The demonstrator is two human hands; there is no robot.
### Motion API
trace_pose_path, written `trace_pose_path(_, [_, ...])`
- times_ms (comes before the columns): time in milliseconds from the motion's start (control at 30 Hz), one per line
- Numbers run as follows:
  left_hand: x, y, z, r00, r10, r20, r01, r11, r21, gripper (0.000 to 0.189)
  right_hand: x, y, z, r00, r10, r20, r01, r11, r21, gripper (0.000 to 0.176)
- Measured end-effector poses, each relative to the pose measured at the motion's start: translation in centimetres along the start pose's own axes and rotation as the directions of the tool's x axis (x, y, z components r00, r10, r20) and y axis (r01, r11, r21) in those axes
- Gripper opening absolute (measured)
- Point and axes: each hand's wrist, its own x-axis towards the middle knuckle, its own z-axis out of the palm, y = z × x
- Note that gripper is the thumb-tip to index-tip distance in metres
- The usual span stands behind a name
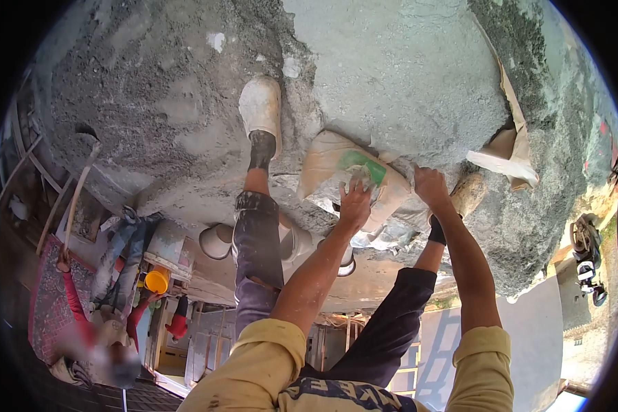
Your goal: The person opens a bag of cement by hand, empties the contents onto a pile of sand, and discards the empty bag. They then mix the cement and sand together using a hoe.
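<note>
A tan paper cement bag [323, 161] with a green print lies crumpled between my feet, beside a spread of pale grey powder [405, 75]. My left hand [355, 204] rests on the bag's near face, fingers spread and dusty. My right hand [430, 187] is closed around the bag's right edge; its fingertips are partly hidden. Whitish, wrinkled bag material [391, 233] shows below the hands. My left foot, in a dust-covered shoe [261, 103], stands on the grey heap; the right shoe [468, 193] is beside my right hand.
Torn bag paper [511, 154] sticks out of the heap at right. Dark grey sandy mix [165, 89] spreads at left. Lower left, a person in red sleeves [75, 302] holds a long wooden handle [82, 185] near a yellow bucket [156, 280]. A motorbike [587, 264] stands far right.
</note>
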Motion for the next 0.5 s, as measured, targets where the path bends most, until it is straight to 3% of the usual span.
trace_pose_path(33, [-0.5,0.1,-0.5,0.995,-0.057,-0.076,0.053,0.997,-0.062,0.036,-1.0,-0.2,-0.5,1.000,-0.001,0.003,0.001,1.000,-0.004,0.029])
trace_pose_path(67, [-1.0,0.2,-1.1,0.995,-0.057,-0.076,0.052,0.996,-0.067,0.036,-2.3,-0.7,-1.1,0.988,0.148,-0.047,-0.140,0.981,0.135,0.027])
trace_pose_path(133, [-2.0,0.2,-2.9,0.870,-0.422,-0.255,0.336,0.886,-0.319,0.036,-6.0,-2.1,-3.1,0.910,0.402,-0.101,-0.343,0.867,0.360,0.026])
trace_pose_path(233, [-1.5,-1.5,-6.3,0.828,-0.516,-0.220,0.426,0.834,-0.351,0.035,-15.4,-5.5,-6.2,0.717,0.669,-0.194,-0.494,0.685,0.536,0.027])
trace_pose_path(267, [-0.3,-2.1,-8.7,0.859,-0.474,-0.193,0.389,0.850,-0.355,0.036,-19.2,-6.9,-7.6,0.605,0.788,-0.118,-0.603,0.549,0.579,0.028])
trace_pose_path(300, [1.4,-3.1,-10.7,0.888,-0.374,-0.269,0.242,0.876,-0.418,0.037,-23.1,-8.9,-8.9,0.476,0.879,-0.030,-0.687,0.393,0.611,0.030])
trace_pose_path(333, [3.0,-3.8,-12.7,0.896,-0.276,-0.347,0.089,0.878,-0.470,0.037,-26.7,-10.7,-10.0,0.367,0.930,0.009,-0.664,0.256,0.703,0.031])
trace_pose_path(367, [4.5,-4.0,-16.6,0.921,-0.261,-0.288,0.097,0.873,-0.478,0.037,-29.3,-12.2,-11.0,0.268,0.962,0.057,-0.610,0.123,0.783,0.032])
trace_pose_path(400, [6.2,-3.9,-21.3,0.943,-0.236,-0.233,0.098,0.870,-0.483,0.037,-31.1,-13.4,-11.4,0.257,0.965,0.045,-0.596,0.121,0.794,0.032])
trace_pose_path(467, [7.9,-5.4,-27.6,0.887,-0.194,-0.418,-0.023,0.888,-0.460,0.033,-34.3,-14.9,-11.6,0.033,0.996,0.084,-0.469,-0.058,0.881,0.032])
trace_pose_path(500, [7.1,-5.4,-32.2,0.893,-0.196,-0.405,-0.026,0.876,-0.481,0.032,-34.7,-15.8,-11.7,0.005,0.987,0.163,-0.315,-0.153,0.937,0.031])
